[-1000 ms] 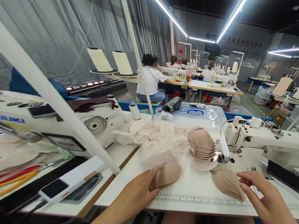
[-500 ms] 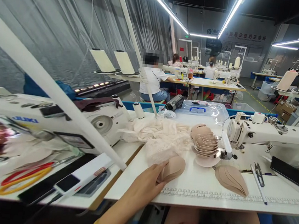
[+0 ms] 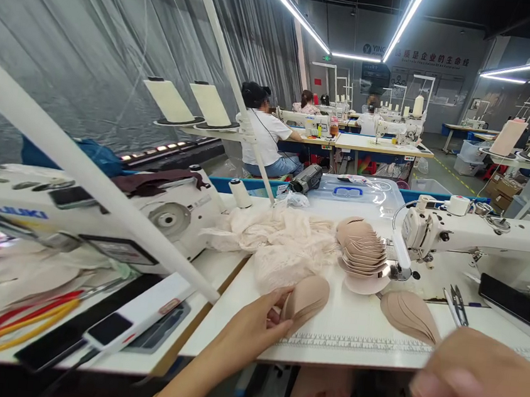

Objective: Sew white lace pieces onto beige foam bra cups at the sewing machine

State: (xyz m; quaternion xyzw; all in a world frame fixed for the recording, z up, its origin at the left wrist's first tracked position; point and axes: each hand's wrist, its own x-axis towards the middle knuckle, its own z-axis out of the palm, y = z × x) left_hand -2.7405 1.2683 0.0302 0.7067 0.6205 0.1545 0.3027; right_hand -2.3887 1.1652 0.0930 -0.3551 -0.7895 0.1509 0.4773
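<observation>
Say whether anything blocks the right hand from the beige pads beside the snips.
Nothing visible stands between the blurred right hand and the near tip of the beige pads; the snips lie farther back, off that path.

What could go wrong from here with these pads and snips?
The right hand appears near the thread snips and might knock them or get nicked. The beige pads at the left hand are layered unevenly and could slide apart. The taller fanned stack may topple if bumped.

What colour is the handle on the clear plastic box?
The handle is blue, seen best in the head view.
</observation>
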